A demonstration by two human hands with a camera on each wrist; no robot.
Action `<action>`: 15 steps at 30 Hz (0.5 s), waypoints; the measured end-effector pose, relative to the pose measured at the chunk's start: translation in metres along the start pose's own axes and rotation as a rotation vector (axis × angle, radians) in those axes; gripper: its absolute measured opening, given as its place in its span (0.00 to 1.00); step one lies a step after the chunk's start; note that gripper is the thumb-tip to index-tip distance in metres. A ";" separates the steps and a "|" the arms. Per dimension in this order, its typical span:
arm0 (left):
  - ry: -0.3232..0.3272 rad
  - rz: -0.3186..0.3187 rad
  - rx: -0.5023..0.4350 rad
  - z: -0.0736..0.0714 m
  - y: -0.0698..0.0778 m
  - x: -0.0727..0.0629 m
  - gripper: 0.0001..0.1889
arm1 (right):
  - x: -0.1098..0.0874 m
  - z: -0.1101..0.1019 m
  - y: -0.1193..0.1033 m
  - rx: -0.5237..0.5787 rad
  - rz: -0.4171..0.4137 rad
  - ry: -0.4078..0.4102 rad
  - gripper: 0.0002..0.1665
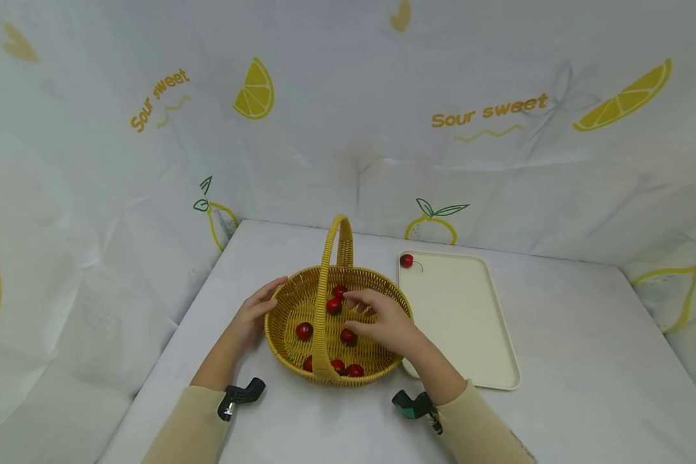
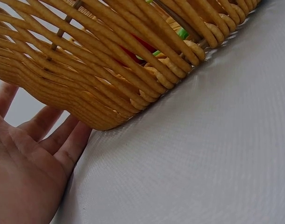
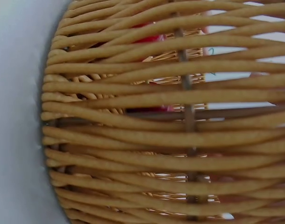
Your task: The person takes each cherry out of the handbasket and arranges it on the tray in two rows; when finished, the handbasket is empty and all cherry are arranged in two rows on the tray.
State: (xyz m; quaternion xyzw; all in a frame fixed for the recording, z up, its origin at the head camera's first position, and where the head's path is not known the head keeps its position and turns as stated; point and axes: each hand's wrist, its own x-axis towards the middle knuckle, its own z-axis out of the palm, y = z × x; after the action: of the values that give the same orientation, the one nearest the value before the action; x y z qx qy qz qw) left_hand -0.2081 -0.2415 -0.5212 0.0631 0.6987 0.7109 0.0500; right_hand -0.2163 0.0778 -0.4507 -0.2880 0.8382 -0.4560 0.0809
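Observation:
A yellow wicker basket [image 1: 278, 348] with an arched handle [image 1: 325, 277] stands on the table, and several dark red cherries [image 1: 304, 331] lie loose on its bottom. My left hand [image 1: 254, 316] touches the basket's left rim; in the left wrist view its fingers [image 2: 63, 140] stretch along the woven side. Over the right rim reaches my right hand [image 1: 385, 319], thumb and fingers spread apart inside. Its fingertips are close to a cherry [image 1: 334, 305] beside the handle, and the thumb is just above another cherry [image 1: 348, 336]. Basket weave hides most of this hand in the right wrist view.
Right of the basket lies a cream rectangular tray [image 1: 458, 316], partly behind my right forearm. One stemmed cherry [image 1: 406, 261] sits in its far left corner. A white cloth [image 1: 354, 129] printed with lemons hangs behind the white table [image 1: 586, 361].

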 end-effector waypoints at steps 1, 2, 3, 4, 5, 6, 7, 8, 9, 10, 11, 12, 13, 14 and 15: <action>0.001 0.001 -0.002 0.000 0.000 0.000 0.28 | 0.000 0.000 0.000 -0.007 0.009 -0.014 0.29; 0.000 0.003 -0.004 0.000 0.001 0.000 0.28 | 0.000 0.001 0.001 -0.014 0.018 -0.030 0.30; 0.001 0.004 -0.006 0.001 0.001 0.001 0.28 | 0.000 0.001 0.000 -0.017 0.035 -0.047 0.30; 0.000 0.005 -0.007 0.001 0.001 0.001 0.28 | 0.001 0.001 0.001 -0.022 0.044 -0.063 0.30; 0.000 0.007 -0.008 0.001 0.001 0.001 0.28 | 0.001 0.001 0.002 -0.025 0.056 -0.079 0.30; 0.001 0.007 -0.006 0.001 0.001 0.001 0.29 | 0.001 0.001 0.002 -0.029 0.066 -0.094 0.30; 0.003 0.006 -0.004 0.000 0.001 0.001 0.29 | 0.002 0.002 0.002 -0.032 0.074 -0.109 0.29; 0.002 0.007 -0.005 0.000 0.001 0.000 0.29 | 0.003 0.002 0.003 -0.035 0.081 -0.120 0.29; 0.004 0.006 -0.005 0.000 0.000 0.000 0.29 | 0.003 0.003 0.003 -0.037 0.090 -0.130 0.28; 0.004 0.006 -0.006 0.000 0.000 0.000 0.29 | 0.004 0.003 0.003 -0.044 0.095 -0.139 0.27; 0.006 0.004 -0.008 0.000 0.000 0.000 0.29 | 0.004 0.003 0.003 -0.052 0.107 -0.149 0.27; 0.007 0.001 -0.011 0.000 0.001 0.001 0.29 | 0.005 0.003 0.003 -0.064 0.116 -0.158 0.27; 0.008 -0.003 -0.014 0.001 0.002 0.000 0.29 | 0.006 0.004 0.004 -0.077 0.126 -0.168 0.26; 0.008 -0.007 -0.018 0.001 0.002 0.001 0.29 | 0.008 0.004 0.004 -0.089 0.133 -0.180 0.27; 0.010 -0.010 -0.020 0.001 0.002 0.000 0.29 | 0.009 0.005 0.003 -0.103 0.138 -0.193 0.26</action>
State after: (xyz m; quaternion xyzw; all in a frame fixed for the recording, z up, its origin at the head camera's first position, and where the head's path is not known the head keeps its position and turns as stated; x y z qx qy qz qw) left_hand -0.2083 -0.2402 -0.5188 0.0556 0.6920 0.7179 0.0508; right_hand -0.2231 0.0709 -0.4550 -0.2761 0.8665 -0.3760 0.1776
